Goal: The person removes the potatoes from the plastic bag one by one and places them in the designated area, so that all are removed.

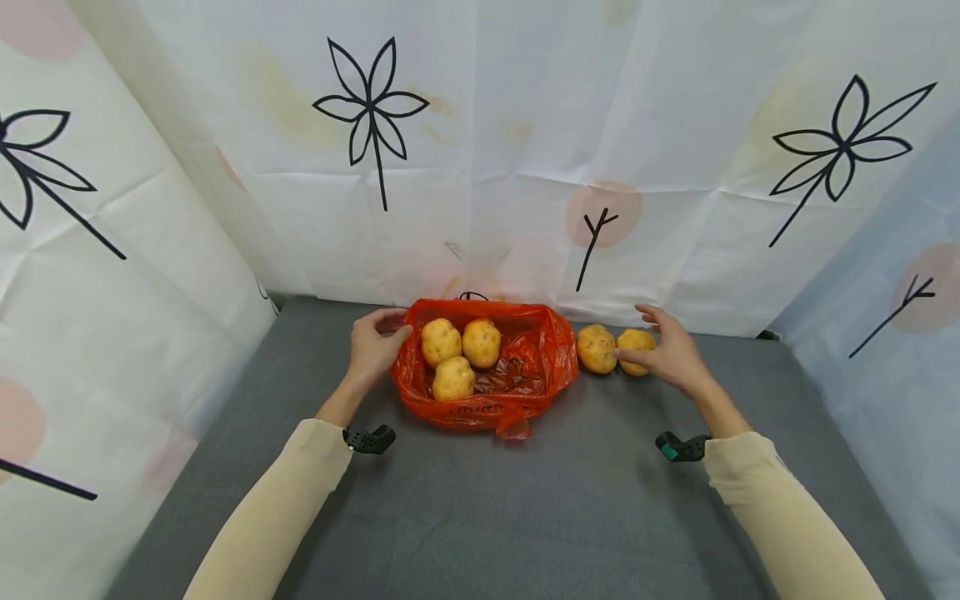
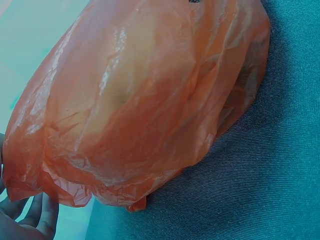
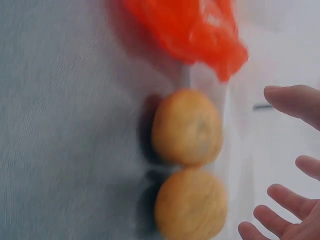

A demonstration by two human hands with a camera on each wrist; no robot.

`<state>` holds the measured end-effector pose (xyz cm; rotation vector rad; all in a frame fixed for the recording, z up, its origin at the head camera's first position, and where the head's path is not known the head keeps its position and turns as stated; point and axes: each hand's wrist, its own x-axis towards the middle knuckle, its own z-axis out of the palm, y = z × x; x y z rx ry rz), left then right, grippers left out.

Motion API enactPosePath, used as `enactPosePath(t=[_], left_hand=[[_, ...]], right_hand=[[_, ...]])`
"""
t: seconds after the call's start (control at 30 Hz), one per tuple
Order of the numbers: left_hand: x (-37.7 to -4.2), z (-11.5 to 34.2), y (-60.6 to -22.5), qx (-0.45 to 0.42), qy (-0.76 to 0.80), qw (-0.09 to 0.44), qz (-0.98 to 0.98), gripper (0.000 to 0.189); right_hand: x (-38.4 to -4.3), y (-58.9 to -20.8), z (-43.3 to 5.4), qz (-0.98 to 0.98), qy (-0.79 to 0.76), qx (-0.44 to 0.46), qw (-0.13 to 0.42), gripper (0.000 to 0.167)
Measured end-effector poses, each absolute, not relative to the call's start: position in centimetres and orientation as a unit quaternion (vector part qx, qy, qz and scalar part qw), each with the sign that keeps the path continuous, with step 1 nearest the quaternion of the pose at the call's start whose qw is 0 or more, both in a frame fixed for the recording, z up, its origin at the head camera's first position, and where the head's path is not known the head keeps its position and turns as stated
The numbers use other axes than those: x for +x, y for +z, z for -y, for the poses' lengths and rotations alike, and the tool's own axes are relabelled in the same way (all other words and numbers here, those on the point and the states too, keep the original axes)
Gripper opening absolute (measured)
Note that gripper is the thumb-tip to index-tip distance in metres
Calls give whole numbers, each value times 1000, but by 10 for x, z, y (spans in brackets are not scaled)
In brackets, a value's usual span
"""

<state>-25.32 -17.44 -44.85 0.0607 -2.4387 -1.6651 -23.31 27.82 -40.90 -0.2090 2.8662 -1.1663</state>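
Observation:
A red plastic bag (image 1: 450, 414) lies with its mouth wide open on the grey table. Three yellow potatoes (image 1: 453, 379) are inside it, towards its left half. My left hand (image 1: 377, 342) holds the bag's left rim between thumb and fingers; in the left wrist view the bag film (image 2: 125, 120) covers much of the picture and hides part of the grip. To the right of the bag, two more potatoes (image 1: 596, 348) sit side by side. My right hand (image 1: 670, 354) hovers over the rightmost potato (image 3: 192, 205), thumb and fingers spread wide and holding nothing.
A white cloth with printed flowers (image 1: 370, 104) hangs behind the table and along both sides. The grey tabletop (image 1: 480, 500) stretches from the bag towards me. A thin black loop (image 1: 472, 295) shows behind the bag's back rim.

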Motion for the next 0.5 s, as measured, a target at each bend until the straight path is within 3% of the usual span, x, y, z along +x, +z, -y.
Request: enactPosePath(t=[0.5], left_hand=[[-255, 174, -451, 21, -564, 94, 820, 29]], right_hand=[[-225, -403, -204, -899, -418, -134, -11, 81]])
